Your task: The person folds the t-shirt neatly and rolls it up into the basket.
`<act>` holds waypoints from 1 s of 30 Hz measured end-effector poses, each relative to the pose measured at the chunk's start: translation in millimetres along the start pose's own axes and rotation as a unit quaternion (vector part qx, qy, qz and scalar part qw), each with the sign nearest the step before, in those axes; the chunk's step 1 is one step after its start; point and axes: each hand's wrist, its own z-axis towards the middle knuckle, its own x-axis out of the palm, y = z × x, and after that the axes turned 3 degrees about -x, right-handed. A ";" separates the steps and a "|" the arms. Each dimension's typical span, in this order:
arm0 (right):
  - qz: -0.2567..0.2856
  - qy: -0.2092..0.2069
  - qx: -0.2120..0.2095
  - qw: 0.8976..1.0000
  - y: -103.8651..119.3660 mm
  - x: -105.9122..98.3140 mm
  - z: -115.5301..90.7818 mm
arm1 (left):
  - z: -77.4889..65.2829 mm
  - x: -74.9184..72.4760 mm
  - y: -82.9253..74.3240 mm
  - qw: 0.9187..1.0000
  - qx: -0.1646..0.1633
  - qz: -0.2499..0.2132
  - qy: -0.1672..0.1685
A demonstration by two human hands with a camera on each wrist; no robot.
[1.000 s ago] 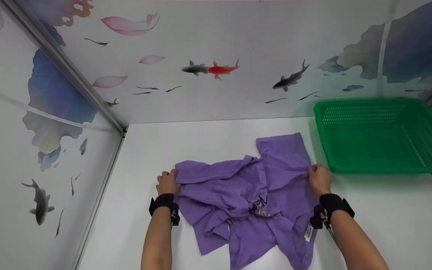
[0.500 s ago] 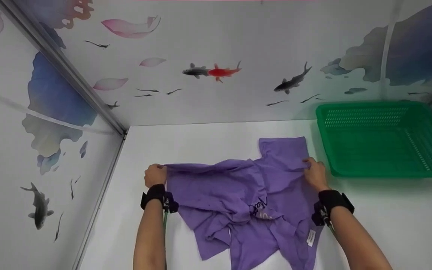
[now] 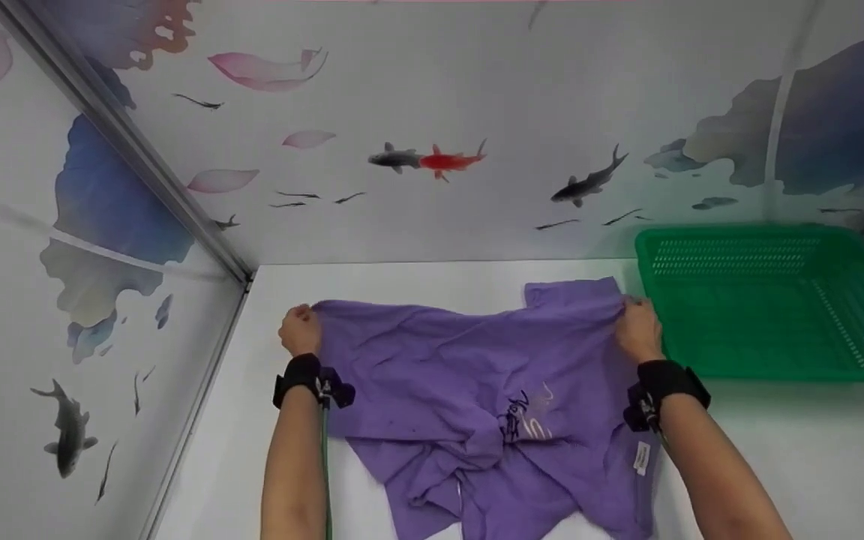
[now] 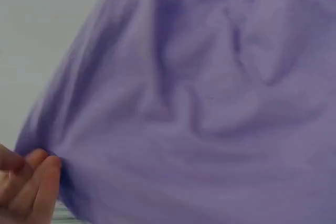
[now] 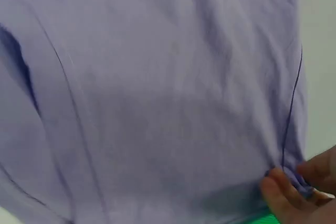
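A purple T-shirt with dark and white printed lettering and a white label lies crumpled over the white table, its far edge stretched between both hands. My left hand pinches the far left corner; in the left wrist view its curled fingers grip the cloth at the lower left. At the far right, my right hand pinches the opposite corner, and the right wrist view has thumb and fingers closed on a bunched bit of fabric. A short sleeve-like flap sticks out behind the stretched edge. The shirt's near part stays folded and wrinkled.
A green plastic basket with perforated sides stands at the right, close beside the right hand. White walls painted with fish and petals rise behind and to the left of the table. Both wrists wear black straps with cameras.
The left hand has moved left and away from the body, pulling its corner out. The right hand has shifted slightly farther away. The shirt's far edge is now taut, and more print shows.
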 end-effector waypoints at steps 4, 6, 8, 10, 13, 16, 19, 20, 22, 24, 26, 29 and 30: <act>0.046 0.089 0.003 0.995 -1.5 7.0 -5.2 | -1.7 11.8 12.9 0.990 0.045 0.013 0.137; 0.048 0.121 -0.002 0.991 -1.0 14.6 -11.2 | 1.6 25.9 34.7 0.982 0.078 0.028 0.167; 0.040 0.134 -0.017 0.990 -0.3 22.8 -20.2 | -3.8 33.0 45.5 0.976 0.103 0.049 0.186; 0.029 0.128 -0.032 0.991 -0.1 29.8 -31.9 | -13.0 38.0 54.6 0.970 0.142 0.054 0.191; 0.021 0.064 -0.098 0.993 -7.6 41.5 -52.3 | -41.4 33.4 52.5 0.963 0.178 0.068 0.190; 0.010 -0.028 -0.165 0.986 -20.7 53.7 -77.7 | -69.2 30.7 63.9 0.957 0.229 0.091 0.154; 0.011 -0.086 -0.187 0.978 -26.6 58.0 -108.3 | -101.5 29.1 81.7 0.953 0.269 0.097 0.100; 0.012 -0.097 -0.183 0.978 -27.9 59.1 -118.6 | -111.9 29.7 88.6 0.951 0.283 0.096 0.080; 0.022 -0.110 -0.166 0.980 -25.7 58.1 -138.9 | -132.5 32.1 102.5 0.945 0.312 0.086 0.050; 0.029 -0.127 -0.152 0.980 -25.8 60.8 -157.0 | -152.4 35.4 114.4 0.937 0.336 0.095 0.020; 0.028 -0.129 -0.142 0.981 -27.5 65.1 -172.6 | -170.2 39.5 124.5 0.930 0.350 0.110 0.006; 0.013 -0.103 -0.118 0.988 -31.6 72.1 -190.2 | -190.0 44.9 134.3 0.926 0.348 0.145 0.013; 0.006 -0.087 -0.108 0.990 -34.0 74.2 -194.4 | -194.4 46.2 136.4 0.926 0.343 0.160 0.020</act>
